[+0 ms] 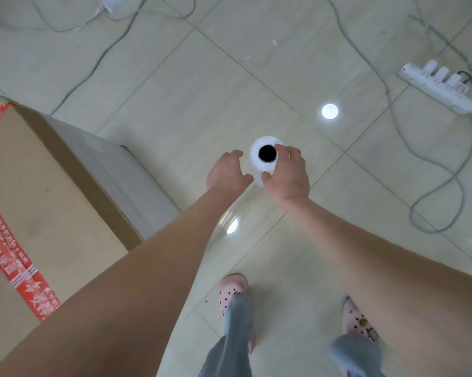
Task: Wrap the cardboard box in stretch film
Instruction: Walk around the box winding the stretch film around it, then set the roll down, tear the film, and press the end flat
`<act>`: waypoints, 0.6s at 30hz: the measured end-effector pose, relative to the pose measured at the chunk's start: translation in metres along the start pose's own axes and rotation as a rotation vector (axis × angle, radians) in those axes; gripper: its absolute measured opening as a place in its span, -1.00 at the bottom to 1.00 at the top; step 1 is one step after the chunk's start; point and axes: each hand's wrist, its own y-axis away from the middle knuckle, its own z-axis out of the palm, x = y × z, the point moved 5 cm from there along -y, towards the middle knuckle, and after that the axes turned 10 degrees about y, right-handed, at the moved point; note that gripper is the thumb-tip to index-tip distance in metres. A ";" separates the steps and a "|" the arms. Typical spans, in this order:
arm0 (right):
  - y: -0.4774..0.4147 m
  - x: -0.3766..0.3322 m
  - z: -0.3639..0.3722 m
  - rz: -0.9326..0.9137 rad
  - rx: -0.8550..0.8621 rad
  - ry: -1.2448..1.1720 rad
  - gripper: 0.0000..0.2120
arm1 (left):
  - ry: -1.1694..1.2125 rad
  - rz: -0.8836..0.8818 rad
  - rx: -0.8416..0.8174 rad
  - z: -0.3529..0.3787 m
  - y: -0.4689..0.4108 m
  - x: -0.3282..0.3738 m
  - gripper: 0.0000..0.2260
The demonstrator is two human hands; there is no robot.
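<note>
A white roll of stretch film [258, 161] stands upright on the tiled floor, its dark core hole facing up. My right hand [289, 175] grips it from the right, with fingers curled over the top rim and the thumb against its near side. My left hand [226, 172] hovers just left of the roll with fingers spread and relaxed, the thumb close to the roll's side. The large cardboard box [39, 172] stands at the left, with red printed tape across its top. Its right-hand side has a pale, glossy sheen like film.
A white power strip [441, 85] with plugs lies at the far right, and grey cables [430, 164] trail over the floor on the right and along the top. My feet in pink clogs [233, 291] stand below the roll.
</note>
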 end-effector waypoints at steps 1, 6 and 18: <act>0.003 0.002 0.002 -0.035 0.004 0.020 -0.44 | -0.009 -0.018 0.022 0.004 0.006 -0.003 -0.45; 0.021 0.021 0.006 -0.200 -0.004 0.101 -0.39 | -0.031 -0.100 0.126 0.026 0.040 -0.010 -0.44; 0.011 0.011 0.020 -0.603 0.321 0.309 -0.47 | -0.186 0.003 0.471 0.064 0.040 -0.019 -0.45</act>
